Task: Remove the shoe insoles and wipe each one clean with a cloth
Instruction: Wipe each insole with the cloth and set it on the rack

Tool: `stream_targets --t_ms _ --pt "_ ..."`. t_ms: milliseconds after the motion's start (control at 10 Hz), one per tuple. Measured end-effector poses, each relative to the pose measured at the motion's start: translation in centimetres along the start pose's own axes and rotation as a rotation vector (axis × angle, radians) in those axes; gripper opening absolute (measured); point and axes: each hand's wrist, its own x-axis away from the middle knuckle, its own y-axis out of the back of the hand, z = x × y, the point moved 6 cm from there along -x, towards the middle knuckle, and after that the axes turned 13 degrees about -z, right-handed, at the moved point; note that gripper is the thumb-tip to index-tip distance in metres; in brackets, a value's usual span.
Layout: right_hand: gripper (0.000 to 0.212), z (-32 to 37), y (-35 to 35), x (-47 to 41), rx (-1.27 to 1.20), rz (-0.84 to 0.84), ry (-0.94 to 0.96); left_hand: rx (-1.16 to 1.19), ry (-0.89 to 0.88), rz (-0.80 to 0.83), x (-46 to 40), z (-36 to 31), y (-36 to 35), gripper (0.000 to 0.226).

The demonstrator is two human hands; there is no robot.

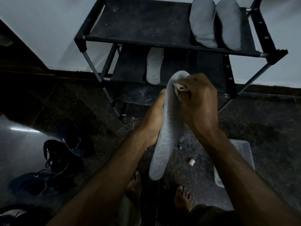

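over the dark floor, i wipe a long grey insole (164,137).
left hand (154,121) grips it; right hand (197,101) pinches a small pale cloth (180,87).

Nothing readable here tbh. The insole (164,136) being held only has a wavy line pattern on it, no letters or size number. The dark shoes (63,154) on the floor have some white marks, but too dim and blurry to make out as any brand.
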Motion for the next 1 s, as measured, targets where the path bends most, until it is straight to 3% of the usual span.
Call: stream_targets --t_ms 200,400,600,800,1000 --pt "0.024 1.2 -1.2 0.8 -0.078 0.087 0.042 0.037 0.034 -0.026 -0.1 -0.3 0.6 0.048" --pt "0.018 -0.4 0.3 -0.2 -0.047 -0.063 -0.025 -0.097 0.004 -0.002 0.2 0.3 -0.6 0.050" --pt "0.019 0.1 -0.7 -0.2 -0.168 0.017 -0.002 -0.069 0.022 -0.018 -0.1 0.2 -0.1 0.048" --pt "0.017 -1.7 0.4 -0.5 -0.002 -0.045 -0.029 -0.078 0.007 -0.020 0.0 0.3 -0.3 0.053" --pt "0.022 0.5 -0.5 -0.5 -0.057 0.011 0.056 0.003 0.024 0.018 -0.1 -0.1 -0.1 0.048"
